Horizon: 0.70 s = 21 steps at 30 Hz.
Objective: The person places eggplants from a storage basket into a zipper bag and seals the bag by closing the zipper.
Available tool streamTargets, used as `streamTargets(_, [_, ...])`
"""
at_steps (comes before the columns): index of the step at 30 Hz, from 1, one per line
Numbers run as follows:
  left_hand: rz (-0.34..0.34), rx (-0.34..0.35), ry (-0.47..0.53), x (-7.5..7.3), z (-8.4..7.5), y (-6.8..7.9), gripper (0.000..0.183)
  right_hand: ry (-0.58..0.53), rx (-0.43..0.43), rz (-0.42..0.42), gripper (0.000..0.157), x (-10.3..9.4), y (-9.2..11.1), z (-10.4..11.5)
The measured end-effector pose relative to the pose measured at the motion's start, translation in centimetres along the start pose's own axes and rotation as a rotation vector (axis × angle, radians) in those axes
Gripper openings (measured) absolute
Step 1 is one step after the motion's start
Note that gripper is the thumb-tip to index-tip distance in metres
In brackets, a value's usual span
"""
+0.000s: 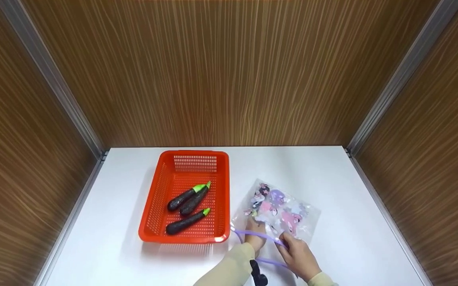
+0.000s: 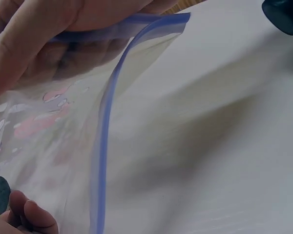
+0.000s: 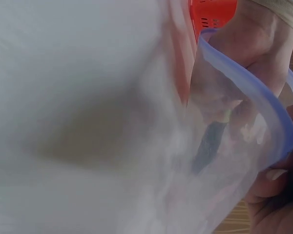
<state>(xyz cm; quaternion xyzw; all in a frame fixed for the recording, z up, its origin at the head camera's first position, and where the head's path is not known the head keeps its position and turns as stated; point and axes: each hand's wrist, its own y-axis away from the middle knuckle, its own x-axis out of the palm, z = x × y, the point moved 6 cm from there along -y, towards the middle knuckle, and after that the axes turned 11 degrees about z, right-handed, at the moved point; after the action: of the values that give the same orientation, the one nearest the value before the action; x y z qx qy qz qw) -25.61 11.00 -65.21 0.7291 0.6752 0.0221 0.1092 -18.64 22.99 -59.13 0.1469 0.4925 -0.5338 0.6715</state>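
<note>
Four o'clock of the red basket [image 1: 226, 198]: right hand [image 1: 301, 257] pinches the printed bag [image 1: 278, 210] by its purple rim [image 2: 103, 146], mouth gaping. Left hand [image 1: 256, 235] inside, gripping an eggplant [image 3: 210, 146]. I'd hold the rim lifted, set the eggplant deep, withdraw gently.

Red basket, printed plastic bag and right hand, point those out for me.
Red basket [image 1: 185, 240]: head view, near rim.
Printed plastic bag [image 1: 280, 209]: head view, printed side.
Right hand [image 1: 299, 255]: head view, back of the hand.
</note>
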Motion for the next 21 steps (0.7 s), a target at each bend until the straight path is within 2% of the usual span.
streamTargets(4, [0.043,-0.013,0.010,-0.1,-0.1,0.4,0.029,0.019,0.039,0.006,0.024,0.0,-0.2,-0.4])
streamTargets(7, [0.088,-0.031,-0.023,0.0,-0.3,0.9,0.020,0.031,0.061,0.006,0.023,-0.1,-0.2,-0.8])
streamTargets(10, [0.147,-0.008,-0.065,0.2,-0.7,1.7,0.012,0.034,0.073,0.000,0.019,-0.2,-0.3,-1.1])
streamTargets(13, [0.240,0.003,-0.062,0.7,-1.2,2.5,0.007,0.035,0.098,-0.001,0.015,-0.4,-0.3,-1.5])
streamTargets(16, [0.358,-0.022,-0.080,1.2,-1.7,3.3,0.011,0.051,0.146,0.006,0.012,-0.4,-0.3,-2.0])
streamTargets(18, [0.430,-0.021,-0.147,1.2,-2.2,3.7,0.016,0.066,0.182,0.010,0.011,-0.4,-0.3,-2.4])
streamTargets(21, [0.504,0.032,-0.275,0.8,-3.4,4.1,0.017,0.087,0.245,0.012,0.008,-0.5,-0.2,-3.0])
